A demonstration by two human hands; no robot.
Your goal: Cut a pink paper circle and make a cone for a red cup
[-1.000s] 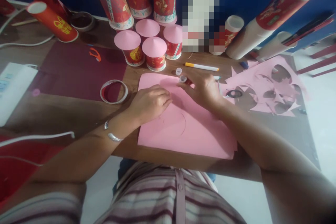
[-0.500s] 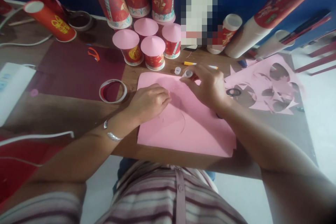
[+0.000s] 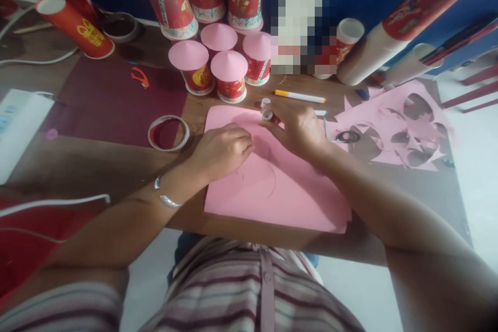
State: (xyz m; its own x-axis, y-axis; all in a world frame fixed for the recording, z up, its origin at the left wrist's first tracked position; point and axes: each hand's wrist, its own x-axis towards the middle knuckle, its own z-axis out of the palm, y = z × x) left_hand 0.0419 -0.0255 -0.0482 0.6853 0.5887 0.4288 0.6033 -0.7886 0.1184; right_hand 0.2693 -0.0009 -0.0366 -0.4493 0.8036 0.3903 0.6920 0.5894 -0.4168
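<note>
My right hand (image 3: 301, 127) is closed round a glue stick (image 3: 267, 115), its round white end pointing away from my palm. A small whitish cap (image 3: 265, 101) stands on the table just beyond it. Pink paper (image 3: 303, 202) lies flat before me, with a thin curved line drawn on it. On this paper rests my left hand (image 3: 229, 148), fingers curled and pressed together; whatever they pinch is hidden beneath them.
Red paper cylinders with pink cone roofs (image 3: 229, 67) stand at the back. A tape roll (image 3: 187, 135) is at left on a dark red sheet (image 3: 105, 109). To the right lie cut pink scraps (image 3: 373, 109), scissors (image 3: 347, 136) and a yellow-and-white marker (image 3: 299, 96).
My right hand has moved a little left with the glue stick, towards the cap. My left hand stays nearly in place. The view has shifted slightly.
</note>
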